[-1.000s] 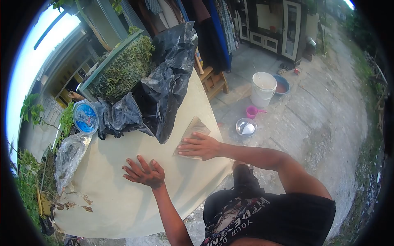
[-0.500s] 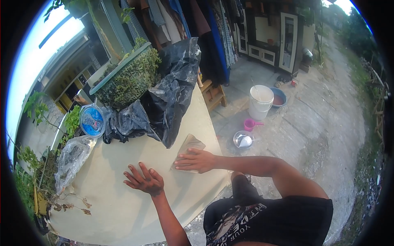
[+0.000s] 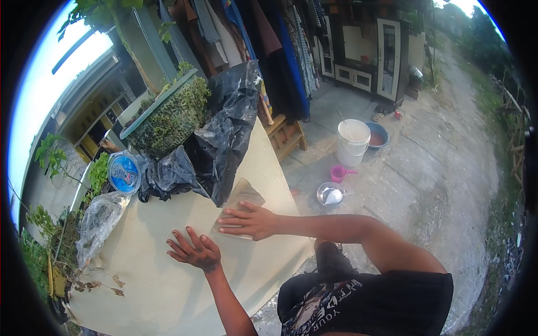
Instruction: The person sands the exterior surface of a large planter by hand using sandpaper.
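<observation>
My right hand [image 3: 249,220] lies flat, fingers stretched and a little apart, on a thin brownish-grey sheet [image 3: 246,192] that looks like sandpaper. Part of that sheet is hidden beneath my palm and fingers. Under it is a broad cream-coloured surface [image 3: 151,280], smooth and slightly curved at its edges. To the left, my left hand [image 3: 195,251] is spread over the same surface with darkened fingertips and nothing in it; whether it touches cannot be told. Crumpled black plastic sheeting [image 3: 224,134] rests on the surface's far side, just beyond the brownish-grey sheet.
A mossy planter [image 3: 168,115] stands at the far edge beside a blue round lid [image 3: 124,172] and clear plastic [image 3: 101,224]. On the ground at right are a white bucket [image 3: 352,145], a blue basin [image 3: 378,136], a pink dipper [image 3: 338,173] and a metal bowl [image 3: 323,196].
My right hand has slid left across the cream surface, and the brownish-grey sheet has moved with it. My left hand has barely shifted. The camera view has turned slightly.
</observation>
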The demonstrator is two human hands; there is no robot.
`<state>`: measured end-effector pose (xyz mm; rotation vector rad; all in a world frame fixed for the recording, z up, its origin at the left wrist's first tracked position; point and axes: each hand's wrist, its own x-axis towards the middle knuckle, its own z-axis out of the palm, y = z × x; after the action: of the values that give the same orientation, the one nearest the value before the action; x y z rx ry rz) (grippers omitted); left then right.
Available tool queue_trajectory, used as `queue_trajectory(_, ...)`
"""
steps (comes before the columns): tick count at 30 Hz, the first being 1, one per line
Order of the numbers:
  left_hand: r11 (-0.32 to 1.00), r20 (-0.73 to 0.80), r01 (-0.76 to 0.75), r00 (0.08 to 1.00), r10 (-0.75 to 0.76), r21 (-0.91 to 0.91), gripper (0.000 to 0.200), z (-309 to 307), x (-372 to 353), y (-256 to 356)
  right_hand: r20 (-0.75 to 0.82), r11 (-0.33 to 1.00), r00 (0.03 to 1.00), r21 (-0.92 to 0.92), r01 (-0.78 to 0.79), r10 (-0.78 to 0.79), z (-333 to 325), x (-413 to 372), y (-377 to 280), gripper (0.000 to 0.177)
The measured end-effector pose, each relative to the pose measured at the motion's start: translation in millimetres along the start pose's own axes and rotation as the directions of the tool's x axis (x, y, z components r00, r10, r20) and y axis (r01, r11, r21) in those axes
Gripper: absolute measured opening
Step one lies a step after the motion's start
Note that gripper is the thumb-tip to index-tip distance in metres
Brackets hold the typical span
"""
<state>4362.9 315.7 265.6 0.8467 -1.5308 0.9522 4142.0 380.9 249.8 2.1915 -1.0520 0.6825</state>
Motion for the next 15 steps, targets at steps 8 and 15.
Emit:
queue_trajectory(8,1.0,-0.002,-0.019,1.0,0.019,0.012,0.044,6.1,-6.7,-3.6,-0.268,0.941,0.906,0.01,-0.338,0.329,-56.0,-7.8,49.2,0.082)
queue_trajectory(15,1.0,0.018,-0.015,1.0,0.015,0.004,0.044,1.2,-7.7,-4.0,-0.215,0.982,0.96,0.101,-0.16,0.178,-29.3,56.2,9.9,0.073)
